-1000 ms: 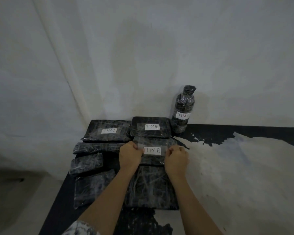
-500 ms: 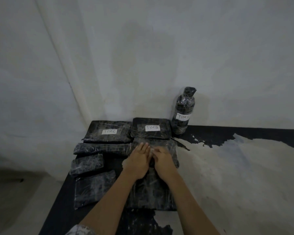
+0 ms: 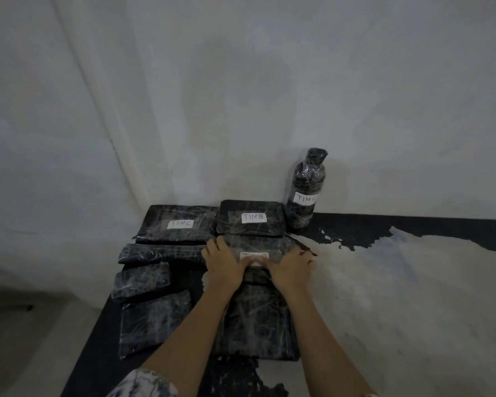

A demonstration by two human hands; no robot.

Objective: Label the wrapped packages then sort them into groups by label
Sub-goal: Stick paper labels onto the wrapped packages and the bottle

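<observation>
Both hands lie flat on a black wrapped package point(image 3: 255, 245) in the middle of the table. My left hand point(image 3: 225, 263) and my right hand point(image 3: 294, 267) press with straight fingers on its white label point(image 3: 254, 257), which they partly cover. Behind it lies a flat package labelled TIMB point(image 3: 251, 217), and to the left of that one labelled TIMC point(image 3: 178, 223). A wrapped bottle point(image 3: 305, 193) labelled TIMC stands upright at the back right. Another large wrapped package point(image 3: 255, 322) lies under my forearms.
Three unlabelled wrapped packages lie along the left: a long one point(image 3: 158, 252), a small one point(image 3: 142, 280) and a larger one point(image 3: 153, 319). The table point(image 3: 384, 296) is dark with worn pale patches. A white wall rises right behind the packages.
A second ago my hands held the label by its ends over the package. They then came together on it and now have spread slightly apart, pressing it down.
</observation>
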